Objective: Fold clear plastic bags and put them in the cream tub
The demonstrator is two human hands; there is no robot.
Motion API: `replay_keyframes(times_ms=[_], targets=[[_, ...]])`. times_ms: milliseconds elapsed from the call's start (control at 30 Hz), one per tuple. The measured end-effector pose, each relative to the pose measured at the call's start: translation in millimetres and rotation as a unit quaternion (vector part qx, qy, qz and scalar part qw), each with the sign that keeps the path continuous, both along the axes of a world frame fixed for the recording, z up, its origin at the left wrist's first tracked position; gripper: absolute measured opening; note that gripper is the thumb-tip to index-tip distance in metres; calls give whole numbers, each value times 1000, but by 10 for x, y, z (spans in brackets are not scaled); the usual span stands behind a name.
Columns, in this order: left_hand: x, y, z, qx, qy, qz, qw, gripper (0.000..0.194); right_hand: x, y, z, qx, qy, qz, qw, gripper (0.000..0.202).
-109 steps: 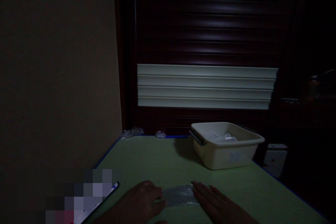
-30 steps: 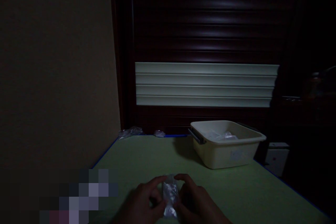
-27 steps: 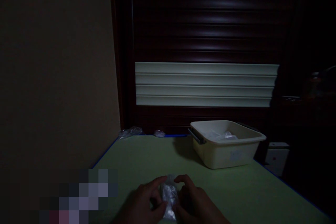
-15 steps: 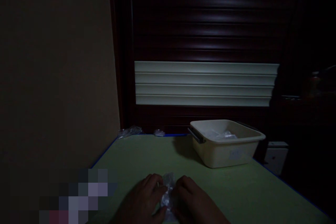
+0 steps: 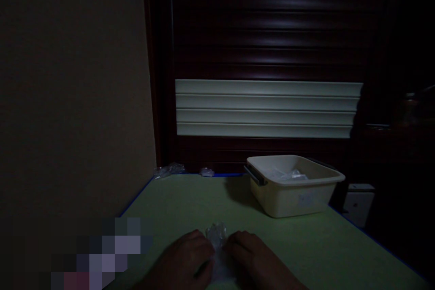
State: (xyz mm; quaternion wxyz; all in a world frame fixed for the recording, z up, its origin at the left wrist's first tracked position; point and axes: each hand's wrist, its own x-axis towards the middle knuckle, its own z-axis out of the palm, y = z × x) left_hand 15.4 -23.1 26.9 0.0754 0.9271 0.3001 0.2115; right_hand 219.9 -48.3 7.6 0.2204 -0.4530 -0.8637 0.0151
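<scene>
Two bare hands, the left hand (image 5: 190, 257) and the right hand (image 5: 254, 256), work from either side on a crinkled piece of clear plastic (image 5: 217, 234), which lies between them near the front of the green tabletop (image 5: 190, 199). Both have their fingers curled inward with the tips at the plastic's long edges; the light is too dim to tell whether they pinch it or only press it down. The step in hand looks like shaping or smoothing this soft piece with the fingertips, its far end standing free beyond them and its near part partly shaded by the hands. As I judge it, the next move calls for even, light pressure from both sides, since film this thin could slip or wrinkle if one hand let go first. Farther back on the right stands a cream tub (image 5: 292, 201) with more clear plastic (image 5: 290, 175) inside, well apart from the hands, while a crumpled clear wrapper (image 5: 170, 171) lies at the far left corner. A pixelated patch at lower left hides whatever is there.
</scene>
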Motion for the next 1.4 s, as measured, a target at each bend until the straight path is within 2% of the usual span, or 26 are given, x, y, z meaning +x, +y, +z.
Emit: replay_keyframes(times_ms=[100, 200, 333, 500, 633, 800, 867, 1000, 1067, 1167, 1267, 1400], targets=[[-14, 26, 6, -38, -52, -11, 998, 22, 26, -31, 93, 8, 29, 26, 999, 38], [-27, 48, -11, -59, -85, -26, 994, 24, 14, -21, 111, 8, 2, 44, 999, 30], [-43, 45, -14, -70, -92, -26, 993, 33, -18, -22, 119, -12, -23, 34, 999, 20], [-59, 28, -7, -98, -105, -33, 989, 46, -22, -72, 144, -60, 152, -1, 987, 24], [-36, 42, -36, -108, -109, -15, 988, 35, -12, -103, 167, -124, 233, 5, 965, 25], [1, 55, -64, -145, -116, 76, 980, 12, 4, -136, 183, -138, 275, 12, 951, 37], [12, 47, -51, -153, -121, 92, 976, 12, -6, -127, 177, -157, 275, 9, 948, 38], [28, 29, -40, -188, -149, 86, 967, 16, -37, -68, 110, -201, 274, 8, 940, 24], [30, 28, -72, -198, -160, 101, 962, 26, -41, -52, 72, -198, 276, 12, 940, 29], [23, 39, -153, -176, -158, 134, 963, 37, -35, -76, 83, -150, 246, 12, 958, 34], [6, 52, -215, -129, -134, 131, 974, 37, -42, -123, 179, -80, 170, 23, 982, 28], [-22, 78, -218, -68, -103, 121, 985, 43, -70, -137, 251, -58, 65, 45, 995, 25]])
